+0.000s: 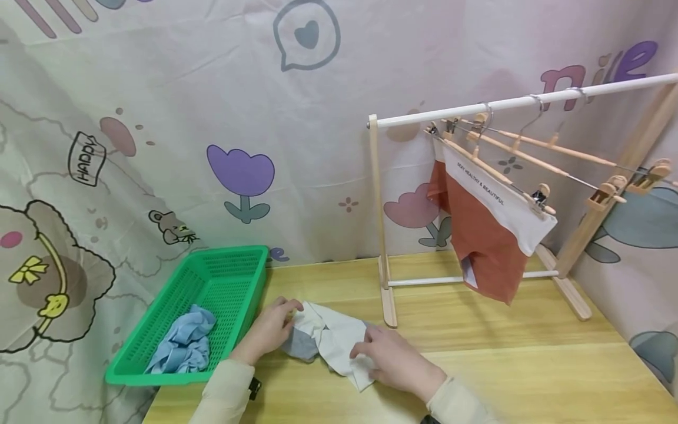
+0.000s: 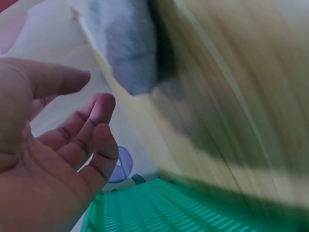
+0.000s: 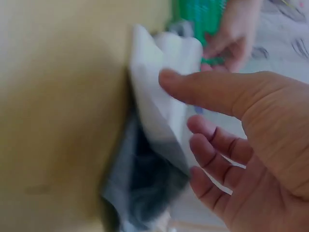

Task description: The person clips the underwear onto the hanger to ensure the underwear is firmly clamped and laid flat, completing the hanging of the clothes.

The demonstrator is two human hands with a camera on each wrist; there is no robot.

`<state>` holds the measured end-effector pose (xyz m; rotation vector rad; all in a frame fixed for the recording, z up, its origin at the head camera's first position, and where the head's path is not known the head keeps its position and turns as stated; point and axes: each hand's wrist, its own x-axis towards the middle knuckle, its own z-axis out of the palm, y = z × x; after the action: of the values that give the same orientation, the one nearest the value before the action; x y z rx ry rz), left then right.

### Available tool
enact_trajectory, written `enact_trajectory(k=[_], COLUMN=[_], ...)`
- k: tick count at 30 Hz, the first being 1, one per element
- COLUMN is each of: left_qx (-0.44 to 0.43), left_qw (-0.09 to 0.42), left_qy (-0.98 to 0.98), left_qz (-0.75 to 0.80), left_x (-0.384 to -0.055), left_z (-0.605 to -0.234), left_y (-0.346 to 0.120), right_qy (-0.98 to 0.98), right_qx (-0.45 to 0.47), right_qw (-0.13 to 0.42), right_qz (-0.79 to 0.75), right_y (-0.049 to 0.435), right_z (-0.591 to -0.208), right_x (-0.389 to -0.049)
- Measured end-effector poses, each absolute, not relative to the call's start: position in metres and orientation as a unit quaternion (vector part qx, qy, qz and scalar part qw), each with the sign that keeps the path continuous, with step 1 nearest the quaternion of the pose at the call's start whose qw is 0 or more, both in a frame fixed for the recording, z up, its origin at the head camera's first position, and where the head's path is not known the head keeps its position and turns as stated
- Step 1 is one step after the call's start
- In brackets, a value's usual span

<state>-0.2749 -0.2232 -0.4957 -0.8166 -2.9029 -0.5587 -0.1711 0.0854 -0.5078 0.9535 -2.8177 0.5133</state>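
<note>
A crumpled grey garment with a wide white band (image 1: 339, 338) lies on the wooden table between both hands. At its left end is my left hand (image 1: 268, 331), its fingers loosely bent. In the left wrist view those fingers (image 2: 102, 108) stand apart from the grey cloth (image 2: 130, 53). My right hand (image 1: 394, 360) is over the right end, at the white band. The right wrist view shows its thumb (image 3: 207, 89) stretched across in front of the cloth and its other fingers relaxed, with nothing pinched between them.
A green basket (image 1: 248, 300) with a light blue cloth (image 1: 185, 341) stands at the left. On the right, a white-railed rack (image 1: 508, 106) carries clip hangers (image 1: 521, 152); rust-red shorts with a white waistband (image 1: 484, 241) hang from the front one. A printed curtain (image 1: 318, 147) backs the table (image 1: 503, 377).
</note>
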Motion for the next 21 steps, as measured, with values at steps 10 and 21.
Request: enact_trajectory(k=[10,21], left_qx=[-0.290,-0.264], left_qw=[-0.009,-0.010], left_qy=[-0.950,-0.949], left_qz=[-0.115,-0.170], left_x=[-0.314,-0.334], left_z=[-0.514,-0.517], left_y=[-0.213,-0.211], right_qy=[-0.936,-0.918], right_qx=[0.336,0.284], right_qw=[0.048,0.083], right_qz=[0.093,0.263], right_y=[0.071,0.099], right_z=[-0.522,-0.521], right_x=[-0.162,-0.172])
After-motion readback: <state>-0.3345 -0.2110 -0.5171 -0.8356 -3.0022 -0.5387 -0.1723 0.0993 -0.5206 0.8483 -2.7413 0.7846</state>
